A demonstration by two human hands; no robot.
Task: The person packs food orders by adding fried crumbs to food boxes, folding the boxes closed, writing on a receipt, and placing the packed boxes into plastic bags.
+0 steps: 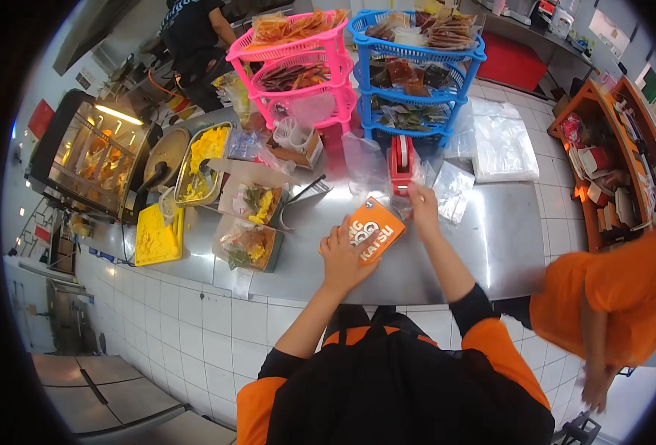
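Observation:
An orange box with white lettering (378, 231) lies closed on the steel table (461, 252). My left hand (343, 254) rests on the box's left side, fingers spread over it. Just beyond the box's right corner, my right hand (421, 206) is at the near end of a red tape dispenser (401, 165), its fingers pressed together; what they hold, if anything, is too small to make out. To the left stand two open boxes with food, one (257, 203) behind the other (248, 245).
Pink (298, 96) and blue (417, 96) basket racks stand at the back. Plastic bags (502, 141) lie right. A metal tray (203, 163) and yellow board (159, 236) are left. A person in orange (610, 289) stands right, another person (194, 44) at the back.

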